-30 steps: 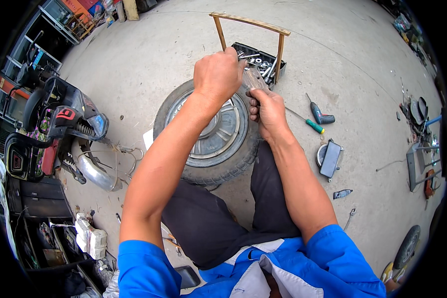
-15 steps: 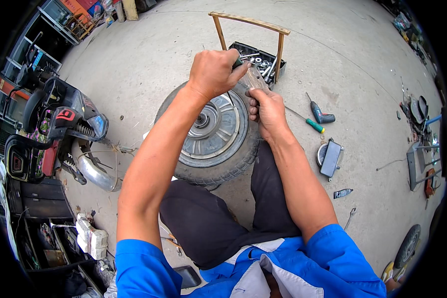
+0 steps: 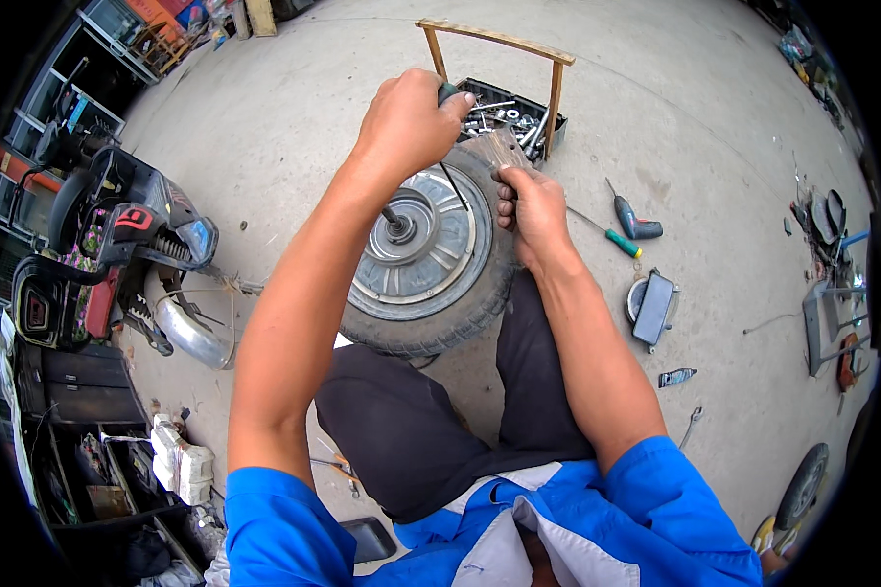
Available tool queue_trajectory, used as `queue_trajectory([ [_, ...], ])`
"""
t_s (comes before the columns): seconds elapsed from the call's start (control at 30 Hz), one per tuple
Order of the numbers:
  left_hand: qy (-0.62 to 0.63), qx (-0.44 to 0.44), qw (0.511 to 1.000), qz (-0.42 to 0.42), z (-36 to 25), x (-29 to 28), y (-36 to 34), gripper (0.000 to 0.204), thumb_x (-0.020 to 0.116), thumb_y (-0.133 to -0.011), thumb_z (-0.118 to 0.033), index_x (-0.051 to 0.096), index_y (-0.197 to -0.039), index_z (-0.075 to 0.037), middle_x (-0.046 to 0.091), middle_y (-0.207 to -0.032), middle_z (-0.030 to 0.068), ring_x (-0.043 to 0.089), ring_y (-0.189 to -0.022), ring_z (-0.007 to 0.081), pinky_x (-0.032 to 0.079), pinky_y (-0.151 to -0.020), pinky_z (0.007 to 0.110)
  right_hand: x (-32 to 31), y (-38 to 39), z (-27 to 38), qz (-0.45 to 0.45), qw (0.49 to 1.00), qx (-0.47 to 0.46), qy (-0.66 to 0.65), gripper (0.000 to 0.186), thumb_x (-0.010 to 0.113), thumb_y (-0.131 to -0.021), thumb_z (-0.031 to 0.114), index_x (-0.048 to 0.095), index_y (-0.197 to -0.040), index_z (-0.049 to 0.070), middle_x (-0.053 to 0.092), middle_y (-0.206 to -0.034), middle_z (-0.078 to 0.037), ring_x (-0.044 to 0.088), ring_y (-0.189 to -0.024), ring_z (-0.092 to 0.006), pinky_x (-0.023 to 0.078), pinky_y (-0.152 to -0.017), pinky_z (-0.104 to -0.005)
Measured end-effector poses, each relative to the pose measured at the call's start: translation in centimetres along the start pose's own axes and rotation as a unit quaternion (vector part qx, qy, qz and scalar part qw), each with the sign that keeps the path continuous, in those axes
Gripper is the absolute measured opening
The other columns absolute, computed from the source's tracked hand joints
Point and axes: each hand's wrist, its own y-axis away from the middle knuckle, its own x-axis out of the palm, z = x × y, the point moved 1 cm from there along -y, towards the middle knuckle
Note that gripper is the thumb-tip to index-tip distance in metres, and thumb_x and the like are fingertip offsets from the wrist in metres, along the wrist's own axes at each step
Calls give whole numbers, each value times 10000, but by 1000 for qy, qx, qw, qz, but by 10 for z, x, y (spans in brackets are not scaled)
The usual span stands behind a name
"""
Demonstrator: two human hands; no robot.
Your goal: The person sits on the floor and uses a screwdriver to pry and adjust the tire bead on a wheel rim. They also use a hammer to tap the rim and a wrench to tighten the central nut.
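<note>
My left hand (image 3: 411,122) is closed round the dark green handle of a screwdriver (image 3: 451,184). Its thin shaft slants down to the rim area of the wheel (image 3: 431,245), which lies flat before my knees with its tyre on and an axle standing up at the hub. Most of the handle is hidden by my fingers. To the right, my right hand (image 3: 536,213) grips a flat, worn, brown-grey piece with a small hole (image 3: 497,149) between thumb and curled fingers, above the tyre's far right edge. Whether that piece touches the tyre, I cannot tell.
Beyond the wheel stands a wooden-handled toolbox (image 3: 555,132) full of sockets and metal parts. On the floor at right lie a green-and-yellow-handled screwdriver (image 3: 621,242), a cordless drill (image 3: 636,220), a dark box (image 3: 654,308), a tube (image 3: 676,378) and a wrench (image 3: 692,427). A dismantled scooter (image 3: 117,245) stands left.
My left hand has risen up and to the left with the screwdriver, showing more of the hub axle. My right hand and the flat piece have shifted only slightly.
</note>
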Motion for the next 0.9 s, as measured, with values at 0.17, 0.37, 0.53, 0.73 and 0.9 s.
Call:
queue_trajectory([
  [0.17,12,4,999,30,13,0,40,355,669,-949,-236,654,-785,79,623,-577,130,656,-526,185,500,-535,349,2,5,3,0,1000,-5,0,157,621,-950,184,637,-926,29,520,-707,39,454,-562,-64,370,-509,-238],
  [0.37,30,-12,999,17,21,6,56,326,664,-958,-213,652,-806,75,630,-601,113,657,-535,171,499,-516,337,3,5,1,7,1000,-4,1,158,628,-950,186,635,-926,31,520,-705,42,454,-564,-61,367,-505,-236],
  [0.53,26,-19,999,14,21,7,57,320,667,-959,-213,654,-807,68,636,-613,113,659,-542,168,495,-513,332,3,5,2,4,1000,-1,-1,155,631,-951,184,636,-928,31,518,-703,42,455,-566,-61,364,-503,-233],
  [0.73,21,-19,1000,11,21,10,59,314,668,-955,-213,654,-803,61,638,-609,119,659,-541,173,497,-522,342,3,6,3,6,1000,-3,-1,158,632,-950,186,637,-928,30,515,-702,42,456,-566,-62,364,-503,-234],
  [0.9,-5,-20,1000,6,21,9,61,293,654,-959,-201,646,-827,60,644,-624,134,657,-565,168,497,-532,359,2,2,0,4,1000,-12,-13,181,636,-914,169,665,-894,-8,572,-693,11,506,-538,-73,395,-476,-237],
])
